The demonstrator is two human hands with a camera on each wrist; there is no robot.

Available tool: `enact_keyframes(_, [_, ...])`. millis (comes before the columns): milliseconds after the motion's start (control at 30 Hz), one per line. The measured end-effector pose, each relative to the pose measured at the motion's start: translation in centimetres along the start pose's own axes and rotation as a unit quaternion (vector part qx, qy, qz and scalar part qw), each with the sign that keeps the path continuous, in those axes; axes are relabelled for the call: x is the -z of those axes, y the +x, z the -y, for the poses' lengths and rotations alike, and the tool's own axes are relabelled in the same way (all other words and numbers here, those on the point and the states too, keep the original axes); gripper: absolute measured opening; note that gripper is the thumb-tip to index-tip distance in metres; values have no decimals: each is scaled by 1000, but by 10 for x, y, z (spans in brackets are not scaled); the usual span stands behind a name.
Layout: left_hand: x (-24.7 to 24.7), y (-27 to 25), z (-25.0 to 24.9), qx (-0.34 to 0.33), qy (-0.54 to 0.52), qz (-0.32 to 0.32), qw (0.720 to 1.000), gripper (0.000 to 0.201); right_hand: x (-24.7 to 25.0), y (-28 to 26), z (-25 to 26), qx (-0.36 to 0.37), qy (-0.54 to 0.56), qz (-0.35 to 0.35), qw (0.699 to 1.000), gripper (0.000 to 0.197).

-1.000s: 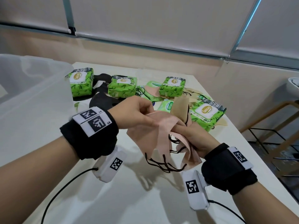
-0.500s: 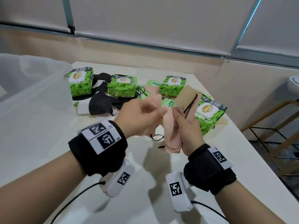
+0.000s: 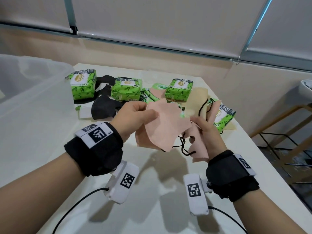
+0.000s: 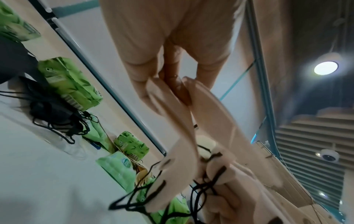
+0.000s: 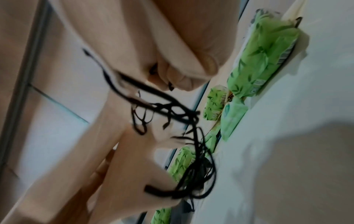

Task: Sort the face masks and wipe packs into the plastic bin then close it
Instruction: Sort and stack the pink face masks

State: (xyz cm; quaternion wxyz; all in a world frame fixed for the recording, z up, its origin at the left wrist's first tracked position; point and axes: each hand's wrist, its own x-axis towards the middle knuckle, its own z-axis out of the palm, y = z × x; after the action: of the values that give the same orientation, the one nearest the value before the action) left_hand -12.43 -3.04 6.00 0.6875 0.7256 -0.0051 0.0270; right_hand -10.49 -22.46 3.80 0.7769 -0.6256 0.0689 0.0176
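Observation:
My left hand (image 3: 135, 114) pinches a pink face mask (image 3: 166, 125) by its upper left edge and holds it spread above the table. In the left wrist view the fingers (image 4: 172, 84) clamp the pink masks (image 4: 180, 133). My right hand (image 3: 203, 127) grips a bunch of pink and tan face masks (image 3: 200, 100) whose black ear loops (image 3: 183, 146) dangle. In the right wrist view the loops (image 5: 184, 121) hang tangled below the hand. Green wipe packs (image 3: 125, 89) and a black mask (image 3: 104, 108) lie behind on the table. The clear plastic bin (image 3: 33, 92) stands open at the left.
More green wipe packs (image 3: 179, 89) and flat green packets (image 3: 158, 86) lie across the far table (image 3: 152, 208). The table's right edge drops to a floor with a wooden-legged stand (image 3: 287, 132). A wall with roller blinds (image 3: 160, 22) runs behind.
My hands have drawn slightly apart. The pink mask that was bunched between them is now spread out in my left hand, while my right hand keeps the remaining masks.

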Motion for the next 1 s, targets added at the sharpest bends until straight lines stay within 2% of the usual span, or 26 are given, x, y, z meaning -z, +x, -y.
enact_keyframes(67, [3,-1,-2,3,-5,0,1000,9,6,2,-1,-18,-15,-17,1000,12])
enact_keyframes(133, [5,-1,-4,10,-11,1,1000,13,8,3,-2,-17,2,-34,999,8])
enact_keyframes(233, [7,0,-4,14,5,-8,1000,33,11,4,-2,24,1,-42,999,20])
enact_keyframes(333, [8,1,-1,26,-4,-25,999,41,12,1,0,81,-38,-25,996,16])
enact_keyframes(367, [8,2,1,37,-14,-28,999,39,12,0,0,110,-45,-7,993,21])
enact_keyframes(467, [7,5,4,84,-33,-42,995,15,10,-2,-8,173,-102,63,978,32])
enact_keyframes(533, [5,7,6,110,-57,-43,991,15,9,-4,-14,177,-159,100,966,32])
enact_keyframes(633, [2,7,5,140,-102,-33,984,8,7,-11,-16,156,-180,179,955,39])
enact_keyframes(700, [-1,7,5,152,-117,-24,981,20,4,-14,-15,157,-231,228,933,51])
enact_keyframes(733, [-2,7,5,157,-122,-23,980,24,3,-14,-15,163,-255,232,924,57])
enact_keyframes(800, [-3,7,4,159,-135,-19,978,22,1,-13,-15,177,-257,214,926,61])
enact_keyframes(900, [-4,4,2,141,-131,-8,981,11,0,-11,-12,186,-228,177,939,45])
enact_keyframes(1000, [-5,-2,0,109,-112,5,988,17,0,-10,-7,176,-214,133,951,32])
